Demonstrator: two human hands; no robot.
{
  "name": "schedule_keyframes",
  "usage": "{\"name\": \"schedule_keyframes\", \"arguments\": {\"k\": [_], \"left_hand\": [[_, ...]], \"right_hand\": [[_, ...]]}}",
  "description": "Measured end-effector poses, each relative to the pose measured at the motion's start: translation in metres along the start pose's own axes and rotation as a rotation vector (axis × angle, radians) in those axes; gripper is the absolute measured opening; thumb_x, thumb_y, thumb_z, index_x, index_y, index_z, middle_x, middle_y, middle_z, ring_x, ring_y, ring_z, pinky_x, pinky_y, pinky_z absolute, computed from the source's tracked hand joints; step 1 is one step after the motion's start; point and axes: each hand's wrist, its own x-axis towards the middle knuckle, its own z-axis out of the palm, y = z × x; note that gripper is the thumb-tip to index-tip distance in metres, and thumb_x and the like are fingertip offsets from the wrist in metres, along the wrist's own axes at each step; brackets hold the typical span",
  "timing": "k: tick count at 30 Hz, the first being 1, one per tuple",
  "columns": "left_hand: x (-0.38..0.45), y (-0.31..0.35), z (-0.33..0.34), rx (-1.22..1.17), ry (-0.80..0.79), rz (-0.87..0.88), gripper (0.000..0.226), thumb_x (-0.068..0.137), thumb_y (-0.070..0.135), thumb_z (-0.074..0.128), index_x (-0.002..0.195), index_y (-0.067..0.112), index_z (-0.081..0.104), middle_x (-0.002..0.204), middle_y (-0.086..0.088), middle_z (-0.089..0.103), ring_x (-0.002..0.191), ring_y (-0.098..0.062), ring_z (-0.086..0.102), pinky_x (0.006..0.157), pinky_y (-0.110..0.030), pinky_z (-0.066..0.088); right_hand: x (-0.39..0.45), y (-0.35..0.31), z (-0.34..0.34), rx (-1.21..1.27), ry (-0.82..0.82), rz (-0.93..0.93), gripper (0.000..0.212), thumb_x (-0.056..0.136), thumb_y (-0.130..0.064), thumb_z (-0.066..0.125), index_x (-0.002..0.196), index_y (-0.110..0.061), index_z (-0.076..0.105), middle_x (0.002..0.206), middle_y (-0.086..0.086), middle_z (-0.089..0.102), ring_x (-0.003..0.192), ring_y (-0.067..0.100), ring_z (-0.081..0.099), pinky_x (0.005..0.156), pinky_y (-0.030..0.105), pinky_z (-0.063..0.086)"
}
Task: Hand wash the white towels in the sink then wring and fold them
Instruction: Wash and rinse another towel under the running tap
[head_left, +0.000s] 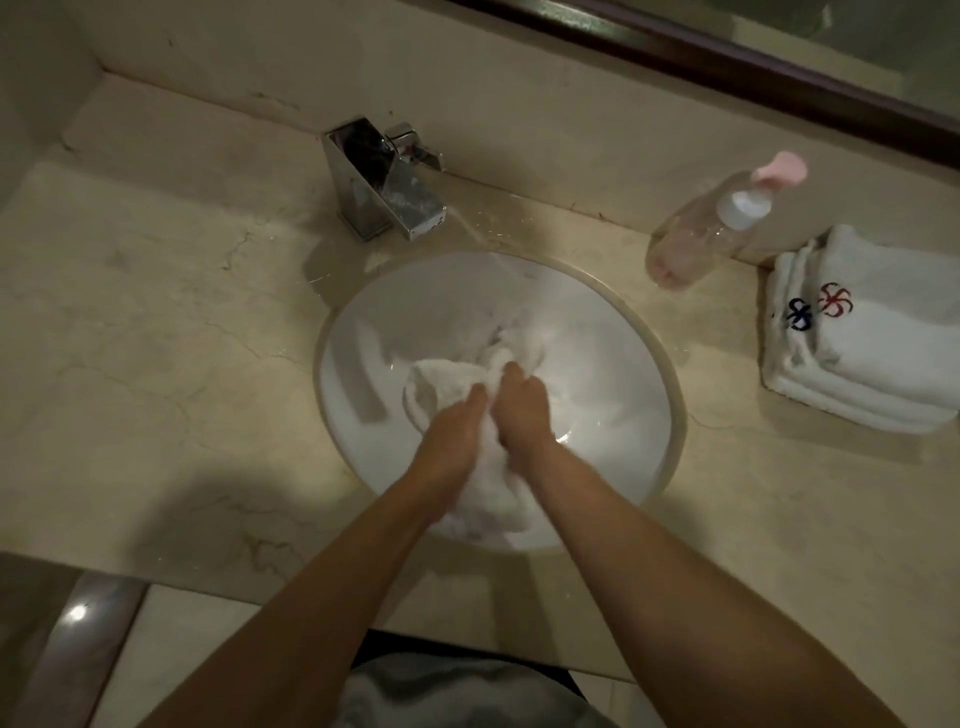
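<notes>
A wet white towel (488, 493) is bunched up in the round white sink (363, 332). My left hand (454, 431) and my right hand (522, 410) grip it side by side over the bowl, with folds of cloth spilling above and below them. Water runs from the chrome faucet (387, 187) in a thin stream onto the towel's far end. A stack of folded white towels (872, 358) with red and blue embroidered marks lies on the counter at the right.
A clear pump bottle (711, 228) of pink liquid stands between the sink and the folded stack. The beige marble counter (156, 338) stretches wide to the left. A dark-framed mirror (727, 67) runs along the back wall.
</notes>
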Motion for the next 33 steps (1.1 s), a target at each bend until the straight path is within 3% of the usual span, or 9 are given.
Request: {"name": "schedule_keyframes", "arguments": {"k": [5,9,12,15,19,22,24,27,33], "left_hand": [[0.021,-0.009,-0.013,0.132,0.106,-0.006,0.042,0.105,0.036,0.033,0.131,0.011,0.056,0.127,-0.006,0.06,0.111,-0.023,0.056,0.088,-0.021,0.039],[0.042,-0.024,-0.043,-0.034,0.196,-0.03,0.052,0.08,0.03,0.045,0.128,0.018,0.06,0.121,-0.01,0.066,0.108,-0.03,0.063,0.098,-0.05,0.051],[0.036,-0.034,-0.055,-0.201,0.146,-0.092,0.04,0.091,0.03,0.05,0.13,0.021,0.057,0.12,-0.009,0.066,0.106,-0.029,0.064,0.096,-0.05,0.052],[0.033,-0.038,-0.065,-0.102,0.032,-0.123,0.065,0.084,0.059,0.053,0.142,0.031,0.046,0.139,0.001,0.056,0.123,-0.024,0.056,0.106,-0.048,0.044],[0.031,-0.012,-0.074,-0.253,-0.203,-0.027,0.028,0.093,0.014,0.054,0.119,0.006,0.058,0.115,-0.01,0.064,0.103,-0.021,0.063,0.084,-0.031,0.051],[0.033,-0.011,-0.07,-0.043,-0.025,0.122,0.033,0.085,0.007,0.06,0.117,0.007,0.064,0.106,-0.007,0.071,0.094,-0.02,0.068,0.072,-0.027,0.052],[0.033,-0.026,-0.06,0.115,0.153,0.079,0.032,0.088,0.024,0.066,0.118,0.014,0.064,0.107,-0.007,0.071,0.096,-0.025,0.068,0.074,-0.032,0.054],[0.03,-0.037,-0.039,-0.279,0.189,-0.223,0.025,0.097,0.039,0.056,0.119,0.027,0.058,0.117,-0.006,0.063,0.103,-0.033,0.063,0.083,-0.049,0.055],[0.023,-0.024,-0.053,-1.131,-0.144,-0.147,0.058,0.097,0.049,0.046,0.137,0.008,0.054,0.134,-0.019,0.059,0.125,-0.036,0.056,0.108,-0.048,0.039]], "right_hand": [[-0.008,0.017,-0.022,0.348,-0.208,0.154,0.044,0.101,-0.043,0.051,0.127,-0.01,0.062,0.12,0.01,0.071,0.106,0.026,0.069,0.099,0.042,0.053],[-0.019,0.055,-0.06,0.772,-0.374,0.256,0.048,0.063,-0.009,0.084,0.105,-0.009,0.062,0.101,0.013,0.064,0.085,0.026,0.06,0.081,0.038,0.044],[-0.014,0.076,-0.091,1.139,-0.26,0.326,0.039,0.068,-0.017,0.079,0.103,-0.008,0.067,0.11,0.017,0.065,0.103,0.032,0.061,0.105,0.042,0.041],[-0.022,0.074,-0.106,1.091,-0.274,0.403,0.05,0.094,-0.045,0.057,0.125,-0.008,0.068,0.126,0.016,0.067,0.119,0.033,0.061,0.108,0.045,0.043],[-0.02,0.055,-0.097,0.9,-0.369,0.369,0.039,0.087,-0.01,0.059,0.125,-0.001,0.063,0.112,0.019,0.066,0.099,0.03,0.066,0.096,0.038,0.05],[-0.015,0.055,-0.092,1.247,-0.291,0.27,0.073,0.047,0.007,0.078,0.119,0.002,0.065,0.112,0.019,0.067,0.1,0.032,0.067,0.112,0.036,0.038],[-0.027,0.045,-0.082,1.463,-0.236,0.178,0.062,0.06,-0.002,0.079,0.12,-0.002,0.067,0.123,0.015,0.067,0.116,0.032,0.064,0.115,0.038,0.037],[-0.047,0.037,-0.068,1.418,-0.185,0.2,0.044,0.094,-0.035,0.063,0.128,-0.007,0.066,0.127,0.014,0.068,0.12,0.032,0.064,0.105,0.043,0.049],[-0.04,0.06,-0.078,1.272,-0.111,0.281,0.03,0.102,-0.007,0.042,0.108,0.005,0.069,0.094,0.018,0.073,0.077,0.023,0.075,0.062,0.028,0.061]]}}
